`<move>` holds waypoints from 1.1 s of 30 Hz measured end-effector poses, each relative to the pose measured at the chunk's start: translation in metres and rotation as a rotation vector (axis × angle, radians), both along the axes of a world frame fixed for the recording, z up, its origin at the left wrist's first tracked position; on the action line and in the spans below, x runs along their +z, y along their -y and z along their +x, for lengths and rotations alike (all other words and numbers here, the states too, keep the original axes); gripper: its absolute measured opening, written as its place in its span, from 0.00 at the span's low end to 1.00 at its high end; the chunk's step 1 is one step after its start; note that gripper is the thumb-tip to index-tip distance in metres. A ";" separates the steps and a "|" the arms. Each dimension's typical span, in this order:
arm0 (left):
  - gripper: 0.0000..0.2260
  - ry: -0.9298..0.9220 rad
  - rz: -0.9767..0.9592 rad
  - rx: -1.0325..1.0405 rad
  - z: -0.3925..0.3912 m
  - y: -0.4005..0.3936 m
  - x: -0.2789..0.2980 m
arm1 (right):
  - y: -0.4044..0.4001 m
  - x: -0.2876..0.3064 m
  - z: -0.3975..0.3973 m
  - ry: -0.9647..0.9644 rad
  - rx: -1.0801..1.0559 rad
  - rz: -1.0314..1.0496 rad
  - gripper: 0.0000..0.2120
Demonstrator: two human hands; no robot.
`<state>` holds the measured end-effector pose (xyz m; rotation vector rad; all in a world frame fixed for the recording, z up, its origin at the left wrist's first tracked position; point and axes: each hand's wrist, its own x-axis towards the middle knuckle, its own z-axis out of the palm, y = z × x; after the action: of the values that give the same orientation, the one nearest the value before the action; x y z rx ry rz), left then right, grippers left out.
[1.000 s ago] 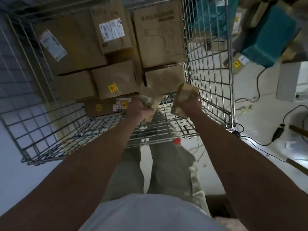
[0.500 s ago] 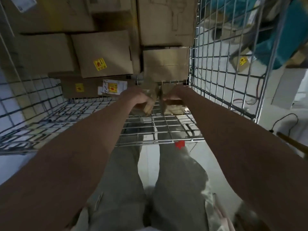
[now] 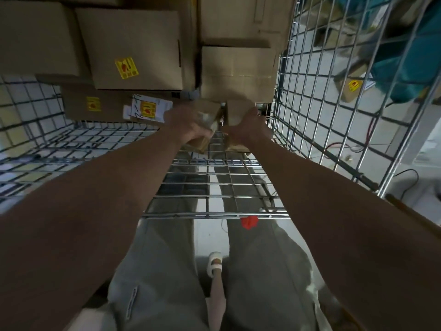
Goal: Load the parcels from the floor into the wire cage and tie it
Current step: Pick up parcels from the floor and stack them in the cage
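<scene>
Parcels (image 3: 235,113) lower now (both gripped)

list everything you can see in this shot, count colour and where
small parcels: two, brown, one in each hand, over the cage's near edge
cardboard boxes: several, brown, some with yellow stickers, stacked inside the cage
wire cage: one, silver, around the boxes
red tag: one, on the cage's front wire
parcel on floor: one, brown, yellow sticker, outside the cage's right wall
teal bags: count unclear, beyond the right wall
left hand: grips a small parcel
right hand: grips the other
</scene>
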<state>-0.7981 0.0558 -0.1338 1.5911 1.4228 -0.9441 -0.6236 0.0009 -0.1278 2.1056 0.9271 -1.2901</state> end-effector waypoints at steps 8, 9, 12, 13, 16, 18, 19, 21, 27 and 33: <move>0.44 0.190 0.185 -0.548 -0.011 -0.021 -0.001 | 0.003 0.009 0.053 -0.075 0.591 0.121 0.55; 0.43 0.186 0.195 -0.527 -0.006 -0.027 -0.003 | 0.002 0.006 0.053 -0.060 0.593 0.134 0.55; 0.42 0.172 0.169 -0.540 0.004 -0.030 -0.013 | 0.000 -0.004 0.051 -0.045 0.655 0.171 0.55; 0.40 0.155 0.176 -0.563 0.004 -0.027 -0.015 | -0.001 -0.008 0.052 -0.051 0.717 0.182 0.54; 0.38 0.120 0.182 -0.720 -0.006 -0.009 -0.024 | -0.003 -0.028 0.053 -0.076 0.890 0.196 0.53; 0.38 0.131 0.194 -0.816 -0.016 -0.006 -0.029 | -0.005 -0.046 0.050 -0.085 0.936 0.193 0.52; 0.37 0.136 0.186 -0.836 -0.017 -0.007 -0.032 | -0.004 -0.056 0.049 -0.096 0.951 0.196 0.52; 0.32 0.155 0.159 -0.891 -0.013 -0.009 -0.047 | 0.001 -0.077 0.048 -0.134 1.004 0.201 0.54; 0.27 0.223 0.177 -0.959 0.015 0.001 -0.089 | 0.021 -0.119 0.059 -0.134 1.017 0.214 0.55; 0.22 0.335 0.309 -0.922 0.000 0.028 -0.118 | 0.030 -0.130 0.090 -0.160 1.035 0.274 0.47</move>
<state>-0.7977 0.0277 -0.2523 2.5795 0.5774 -0.8892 -0.5337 -0.0290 -0.2582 1.2919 1.9798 -0.7823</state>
